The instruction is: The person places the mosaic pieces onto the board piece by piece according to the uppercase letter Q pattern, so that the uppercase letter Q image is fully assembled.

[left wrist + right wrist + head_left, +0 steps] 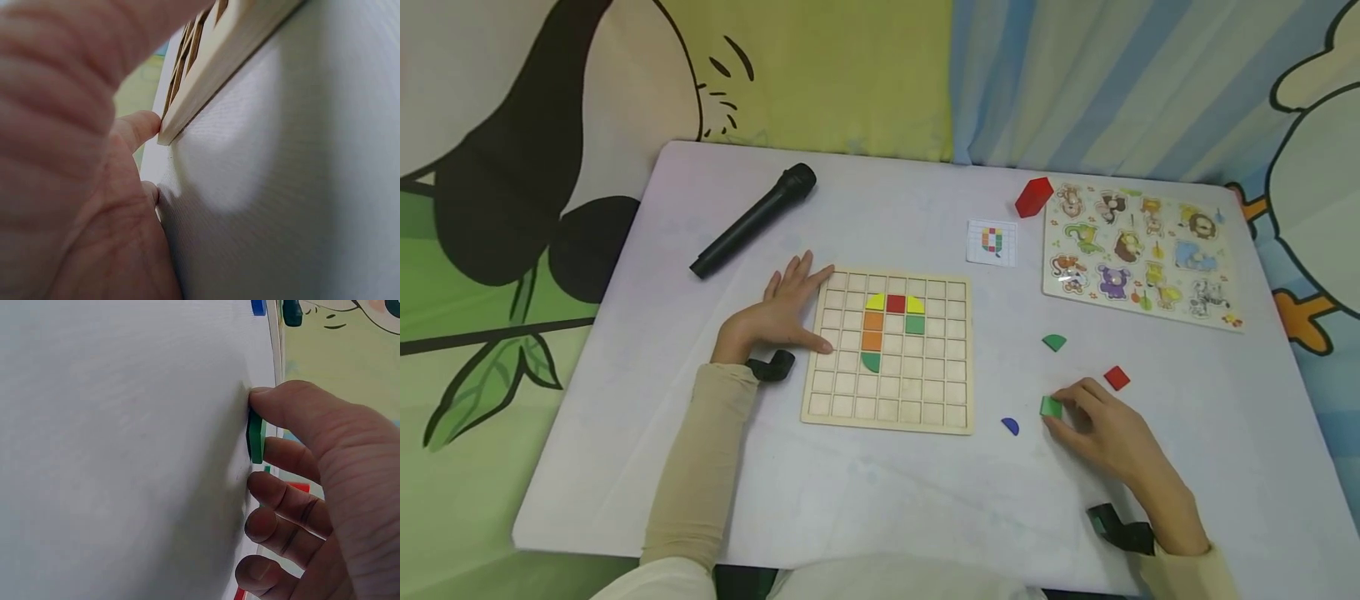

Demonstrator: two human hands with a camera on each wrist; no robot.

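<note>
Close by, the right hand [1101, 425] pinches a green square tile [1051, 407] at the tabletop [880, 500]; picking it up looks like the step in hand. Beyond, the left hand [778, 315], fingers spread, touches the gridded wooden board [912, 389]. Next calls, I'd say, for a level carry to a bare cell, checked against the pattern card [978, 253] farther off.

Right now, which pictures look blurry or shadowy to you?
Head view: evenly lit, with the wooden board's squares easy to see; left wrist view: the left hand looms close and looks soft, with a pale patch and darker band on the table; right wrist view: a soft shadow slants beside the green piece and the right fingers.
</note>
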